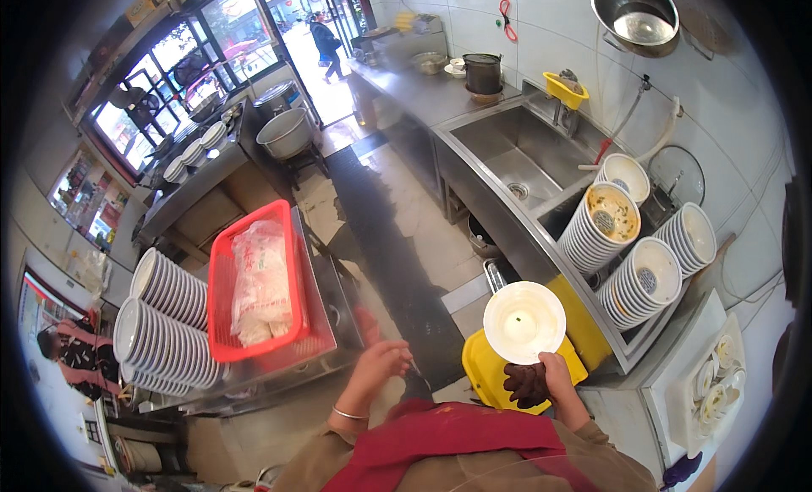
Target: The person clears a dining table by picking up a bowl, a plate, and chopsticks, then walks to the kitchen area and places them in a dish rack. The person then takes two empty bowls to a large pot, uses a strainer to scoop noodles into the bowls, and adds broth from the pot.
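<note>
My right hand [555,374] grips a white bowl [525,322] by its rim, together with a dark brown cloth [528,385] that hangs below it. Inside the bowl is a small green scrap. Under the bowl and cloth stands a yellow plastic bin or tub [482,365], partly hidden. My left hand [385,359] is raised at the centre, its fingers curled; whether it holds anything cannot be made out. To its left, a red plastic basket [298,263] holds a bag of pale food [260,282], beside tall stacks of white bowls [165,343].
Right of me, a steel sink [517,155] adjoins several stacks of used bowls [599,219]. A white tray [682,422] of dirty dishes lies at lower right. A dark floor mat [393,238] runs between the counters. A person [79,359] is at far left, another [327,44] outside the doorway.
</note>
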Action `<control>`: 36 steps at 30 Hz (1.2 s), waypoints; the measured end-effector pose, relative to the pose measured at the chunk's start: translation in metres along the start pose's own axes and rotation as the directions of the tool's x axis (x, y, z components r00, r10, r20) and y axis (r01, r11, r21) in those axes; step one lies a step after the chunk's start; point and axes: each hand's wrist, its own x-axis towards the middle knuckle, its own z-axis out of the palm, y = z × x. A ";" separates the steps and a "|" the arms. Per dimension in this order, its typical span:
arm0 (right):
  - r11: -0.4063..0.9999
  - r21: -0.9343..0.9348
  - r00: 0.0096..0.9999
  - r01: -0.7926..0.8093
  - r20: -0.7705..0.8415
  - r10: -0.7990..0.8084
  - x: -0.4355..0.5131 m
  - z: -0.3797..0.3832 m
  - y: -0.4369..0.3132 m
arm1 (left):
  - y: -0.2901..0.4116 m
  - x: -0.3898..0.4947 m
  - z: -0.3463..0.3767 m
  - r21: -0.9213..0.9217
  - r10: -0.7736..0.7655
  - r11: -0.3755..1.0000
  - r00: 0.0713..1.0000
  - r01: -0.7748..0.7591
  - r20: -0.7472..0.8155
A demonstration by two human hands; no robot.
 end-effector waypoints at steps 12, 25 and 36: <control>0.987 0.125 0.989 -0.099 0.122 0.084 0.213 0.181 0.000 | 0.130 0.147 -0.170 -0.068 0.158 0.983 0.977 -0.169 -0.145; 0.969 0.051 0.962 -0.240 0.144 0.231 0.324 0.338 -0.089 | 0.149 0.178 -0.226 -0.214 0.095 0.968 0.983 -0.128 -0.158; 0.955 -0.186 0.921 -0.233 0.273 0.278 0.469 0.417 -0.139 | 0.172 0.215 -0.202 -0.253 -0.104 0.967 0.894 -0.011 -0.435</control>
